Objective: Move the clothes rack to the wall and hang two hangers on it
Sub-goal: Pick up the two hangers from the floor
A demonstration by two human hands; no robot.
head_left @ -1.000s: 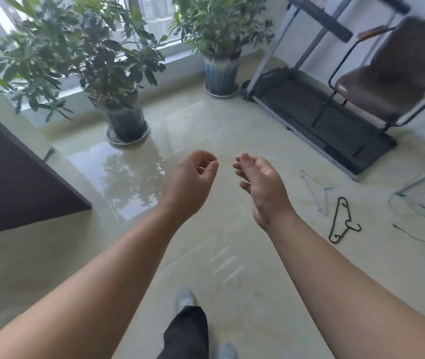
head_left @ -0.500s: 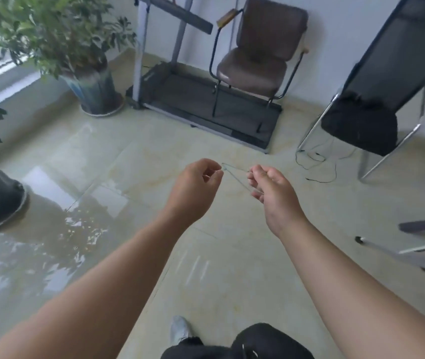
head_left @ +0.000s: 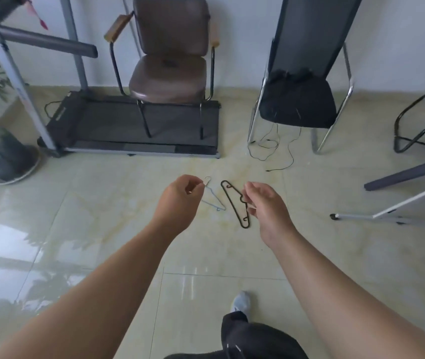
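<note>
Hangers are what I am steering toward: two of them lie flat on the glossy tiled floor, just ahead of both outstretched arms, near the end of the treadmill. Going from the biggest things down, the treadmill sits against the wall with a brown padded armchair standing on its belt; half a second ago both were off to the upper left, and now they face me squarely as the head has turned right. The black mesh chair has slid from the right edge toward the middle of the view, with a thin black cable trailing below it. At the far right I see a white bar and a dark bar low over the floor; I cannot tell whether they belong to the clothes rack. The black hanger lies lengthwise beside the pale blue wire hanger, close but apart. My left hand hovers loosely curled, fingers near the wire hanger's hook, holding nothing. My right hand is half open and empty, overlapping the black hanger's hook.
</note>
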